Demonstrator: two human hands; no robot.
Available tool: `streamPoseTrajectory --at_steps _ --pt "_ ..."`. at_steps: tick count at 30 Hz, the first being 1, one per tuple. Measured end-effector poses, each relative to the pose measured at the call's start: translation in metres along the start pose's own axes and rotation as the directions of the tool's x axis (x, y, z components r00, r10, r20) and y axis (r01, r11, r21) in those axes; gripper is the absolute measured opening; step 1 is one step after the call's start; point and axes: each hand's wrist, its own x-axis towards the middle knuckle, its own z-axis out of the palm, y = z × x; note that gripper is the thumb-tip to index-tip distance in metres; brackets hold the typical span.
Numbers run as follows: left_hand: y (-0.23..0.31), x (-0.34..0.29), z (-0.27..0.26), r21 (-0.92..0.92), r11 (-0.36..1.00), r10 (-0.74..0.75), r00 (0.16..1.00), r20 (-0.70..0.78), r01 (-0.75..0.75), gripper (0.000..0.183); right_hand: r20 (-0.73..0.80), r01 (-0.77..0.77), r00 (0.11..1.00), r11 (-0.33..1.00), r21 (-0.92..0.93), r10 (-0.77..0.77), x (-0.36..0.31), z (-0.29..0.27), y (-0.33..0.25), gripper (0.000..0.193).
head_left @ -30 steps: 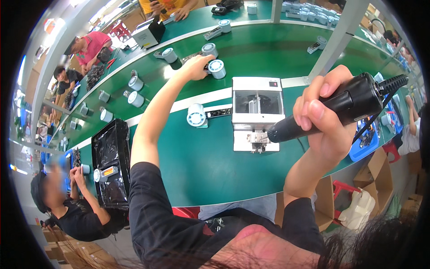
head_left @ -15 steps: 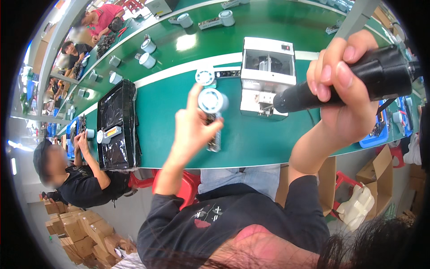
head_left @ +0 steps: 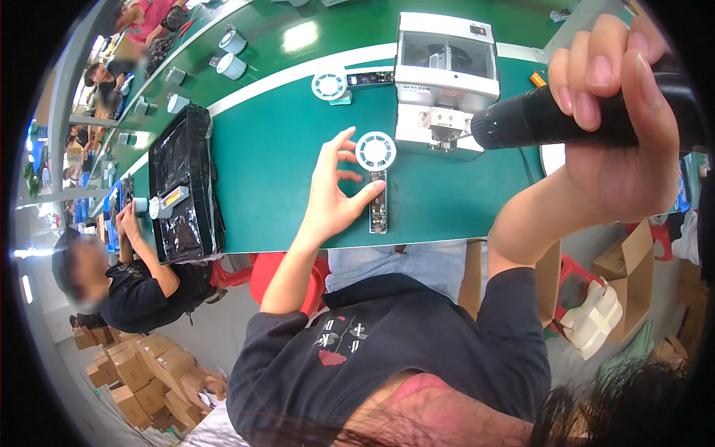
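Observation:
My right hand [head_left: 611,112] is wrapped round a black electric screwdriver [head_left: 529,119], held roughly level. The tip of its bit is at the front outlet of a white screw feeder [head_left: 436,123] with a clear window. My left hand [head_left: 335,190] has its fingers spread to the left of a device with a round, pale blue slotted head [head_left: 375,152] and a long exposed circuit board [head_left: 378,208]. The thumb lies on the board near the head; the other fingers are apart from it. A second such device [head_left: 329,85] lies farther back, its board reaching toward the feeder.
A black, plastic-lined tray [head_left: 182,182] stands on the green table [head_left: 275,201] at left, with another device at its edge. Beyond the pale rail, more pale blue parts [head_left: 231,67] sit on a green surface. A co-worker in black [head_left: 141,290] sits at far left.
My left hand's fingers have come off the round head and spread apart. The near device now lies straighter, nearer the feeder. The whole view has shifted, and the screwdriver's tip stays at the feeder.

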Motion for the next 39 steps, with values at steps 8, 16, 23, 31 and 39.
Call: streamPoseTrajectory --at_steps 8,16,23,31,39 --pt "-0.015 0.035 -0.017 -0.147 0.988 0.012 0.913 0.407 0.052 0.101 -0.202 -0.028 0.979 1.0 -0.001 0.027 0.002 0.022 0.009 0.026" --pt "-0.018 0.048 -0.018 -0.212 0.975 0.052 0.869 0.492 0.061 0.096 -0.431 -0.087 0.899 0.996 -0.013 0.073 0.01 0.047 0.023 0.041" --pt "-0.022 0.059 -0.017 -0.229 0.973 0.117 0.853 0.509 0.003 0.096 -0.416 -0.168 0.898 0.985 -0.026 0.142 0.03 0.068 0.014 0.042" --pt "-0.035 0.061 -0.012 -0.362 0.931 0.212 0.859 0.466 -0.033 0.094 -0.473 -0.153 0.877 0.981 -0.117 0.081 0.021 0.07 0.03 0.038" --pt "-0.05 0.06 -0.006 -0.237 0.944 0.279 0.938 0.206 -0.229 0.086 -0.299 -0.135 0.948 0.988 -0.071 0.108 0.013 0.047 0.035 0.035"
